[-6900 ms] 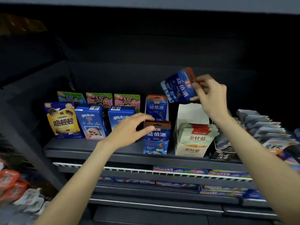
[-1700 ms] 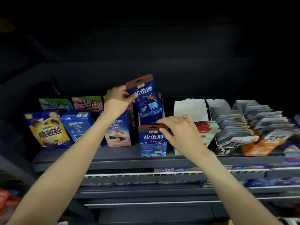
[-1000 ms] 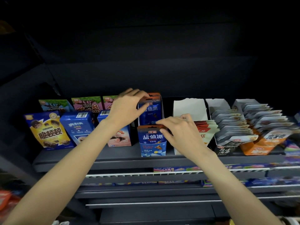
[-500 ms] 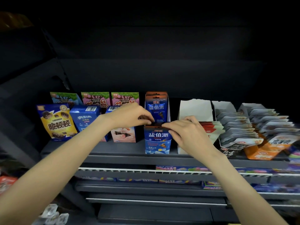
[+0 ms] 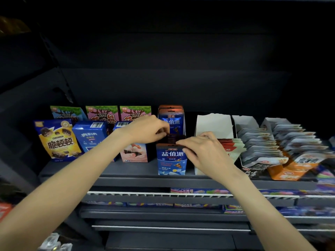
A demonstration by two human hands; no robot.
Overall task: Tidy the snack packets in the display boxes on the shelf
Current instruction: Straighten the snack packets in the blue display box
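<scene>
A shop: a dark metal retail shelf point(image 5: 126, 169) carries rows of colourful printed snack boxes point(image 5: 58, 140) facing outward, white cardboard display boxes point(image 5: 213, 125) of sachets at 3 o'clock, and more stocked tiers at 6 o'clock.

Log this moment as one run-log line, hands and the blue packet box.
stage: straightening packets | left hand: pinching tops in front blue box | right hand: pinching tops, same box | rear blue box: untouched
</scene>
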